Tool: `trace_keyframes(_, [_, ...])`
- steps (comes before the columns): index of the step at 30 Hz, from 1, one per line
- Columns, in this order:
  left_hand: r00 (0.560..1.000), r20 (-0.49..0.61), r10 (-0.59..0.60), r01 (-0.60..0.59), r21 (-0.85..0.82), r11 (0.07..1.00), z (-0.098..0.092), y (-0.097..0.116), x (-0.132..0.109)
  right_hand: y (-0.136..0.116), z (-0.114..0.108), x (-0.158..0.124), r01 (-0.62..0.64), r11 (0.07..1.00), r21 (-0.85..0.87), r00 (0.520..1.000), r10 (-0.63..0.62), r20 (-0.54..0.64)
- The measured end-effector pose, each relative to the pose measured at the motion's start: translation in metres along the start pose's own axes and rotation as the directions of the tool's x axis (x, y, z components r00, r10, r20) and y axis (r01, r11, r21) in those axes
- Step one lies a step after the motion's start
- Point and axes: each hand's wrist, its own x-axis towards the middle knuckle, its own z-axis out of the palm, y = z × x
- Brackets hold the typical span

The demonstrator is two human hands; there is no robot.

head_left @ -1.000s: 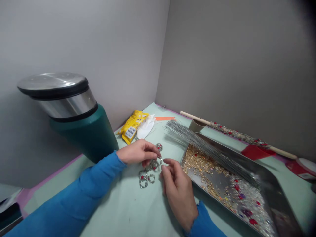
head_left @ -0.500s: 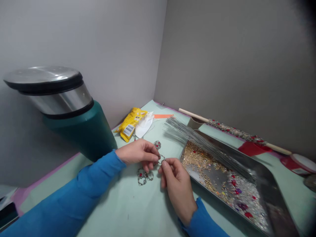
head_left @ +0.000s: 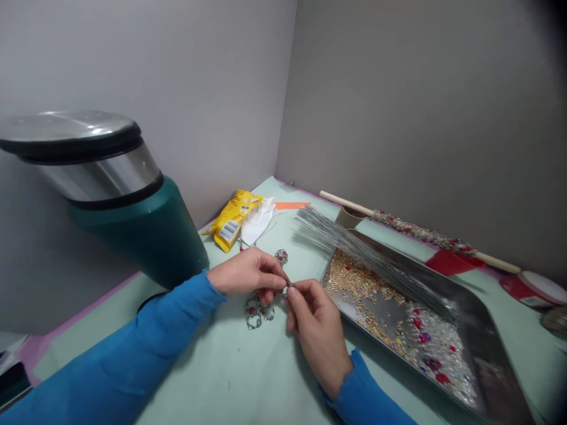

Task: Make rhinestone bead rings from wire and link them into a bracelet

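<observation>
My left hand and my right hand meet over the table, thumbs and fingertips pinched on a small beaded wire loop, mostly hidden by the fingers. Just under my left hand lies a beaded wire piece with open loops and a red bead. A round beaded wire cluster with red beads sits beyond the fingertips. Right of my right hand stands a dark metal tray of loose gold, clear, red and purple beads. A bundle of thin wires lies across it.
A large teal bottle with a steel lid stands at left. Behind my hands are a yellow packet, white tissue and an orange strip. A bead-wrapped wooden stick rests behind the tray, near a red-and-white container.
My fingertips have drawn closer together, and the loop that showed between them is now mostly covered. The view has shifted slightly; the other things stay put.
</observation>
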Motion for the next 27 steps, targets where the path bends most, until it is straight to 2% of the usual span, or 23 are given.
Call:
trace_keyframes(8, [1.0, 0.002, 0.007, -0.007, -0.131, 0.991, 0.001, -0.005, 0.002, -0.001, 0.0, 0.0, -0.027, 0.999, 0.045, 1.0, 0.027, 0.01])
trace_keyframes(14, [0.996, -0.093, -0.014, -0.005, -0.204, 0.979, 0.002, -0.011, 0.007, -0.009, 0.002, 0.002, -0.069, 0.997, 0.031, 0.998, 0.069, -0.004])
trace_keyframes(27, [1.0, 0.008, -0.022, 0.024, -0.245, 0.969, 0.004, -0.011, 0.006, -0.004, -0.001, 0.002, -0.05, 0.997, 0.059, 0.999, 0.05, 0.01])
